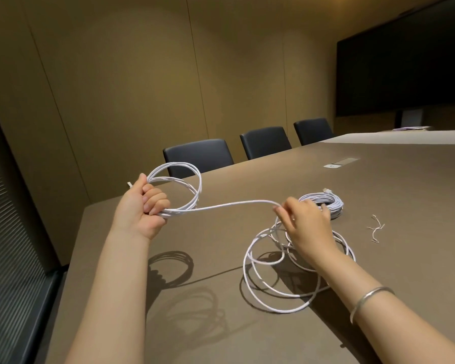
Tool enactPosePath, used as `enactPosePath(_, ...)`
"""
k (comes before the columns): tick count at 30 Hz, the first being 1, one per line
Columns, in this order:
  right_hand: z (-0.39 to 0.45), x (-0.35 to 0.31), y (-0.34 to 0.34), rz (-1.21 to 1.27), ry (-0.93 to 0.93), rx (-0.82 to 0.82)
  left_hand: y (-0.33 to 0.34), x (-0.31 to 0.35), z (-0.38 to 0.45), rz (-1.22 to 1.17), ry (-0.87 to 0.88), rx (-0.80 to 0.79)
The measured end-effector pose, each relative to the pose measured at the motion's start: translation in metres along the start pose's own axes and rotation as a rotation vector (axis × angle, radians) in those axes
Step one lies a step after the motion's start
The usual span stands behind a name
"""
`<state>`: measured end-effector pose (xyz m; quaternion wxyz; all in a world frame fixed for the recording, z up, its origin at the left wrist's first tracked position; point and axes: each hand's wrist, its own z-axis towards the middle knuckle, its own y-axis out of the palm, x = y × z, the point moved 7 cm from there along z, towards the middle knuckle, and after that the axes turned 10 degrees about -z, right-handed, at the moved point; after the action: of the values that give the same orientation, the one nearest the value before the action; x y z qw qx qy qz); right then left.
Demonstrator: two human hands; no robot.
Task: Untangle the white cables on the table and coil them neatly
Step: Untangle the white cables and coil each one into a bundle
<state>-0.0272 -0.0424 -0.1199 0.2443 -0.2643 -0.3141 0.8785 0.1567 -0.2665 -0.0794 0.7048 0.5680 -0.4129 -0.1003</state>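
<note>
nearest, loose white cable loops [273,279] sprawl on the brown table [168,324] at right; if the strand is drawn up too fast, an overlapping loop could probably snag and knot. above them the right hand [306,229] pinches the running strand [234,204] with fingertips, wrist bent down. further left, the left hand [142,208] grips a raised coil [184,185], fist closed, forearm lifted. a finished bundle [323,203] lies just beyond the right hand, twist ties [376,228] nearby.
</note>
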Motion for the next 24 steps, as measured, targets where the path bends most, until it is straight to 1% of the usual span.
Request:
enactPosePath(2,0.003,0.004,-0.016,0.184,0.029,0.142,-0.003,0.002,0.001,-0.008,0.020,0.020)
enactPosePath(3,0.004,0.006,-0.019,0.242,0.045,0.166,-0.004,0.002,0.001,0.002,0.024,0.029)
enactPosePath(4,0.005,0.006,-0.022,0.282,0.056,0.168,-0.006,0.000,0.002,0.018,0.026,0.037)
enactPosePath(6,0.006,0.006,-0.024,0.300,0.082,0.111,-0.008,-0.003,0.003,0.056,0.033,0.055)
enactPosePath(7,0.006,0.007,-0.023,0.257,0.098,0.057,-0.008,-0.004,0.003,0.078,0.038,0.062)
enactPosePath(9,0.005,0.009,-0.022,0.045,0.103,-0.032,-0.010,-0.004,0.004,0.121,0.049,0.069)
enactPosePath(11,0.005,0.007,-0.022,-0.158,0.064,-0.071,-0.012,-0.004,0.006,0.159,0.056,0.079)
enactPosePath(15,0.004,0.001,-0.014,-0.270,-0.015,-0.215,-0.015,-0.006,0.009,0.222,0.066,0.094)
enactPosePath(16,0.003,0.000,-0.014,-0.287,-0.032,-0.218,-0.015,-0.006,0.009,0.234,0.072,0.095)
enactPosePath(18,0.003,-0.002,-0.020,-0.245,-0.039,-0.144,-0.015,-0.006,0.009,0.241,0.082,0.098)
enactPosePath(21,0.005,0.000,-0.030,-0.037,0.008,0.016,-0.017,-0.008,0.007,0.234,0.076,0.108)
enactPosePath(24,0.007,0.005,-0.025,0.141,0.039,0.052,-0.015,-0.011,0.004,0.240,0.043,0.088)
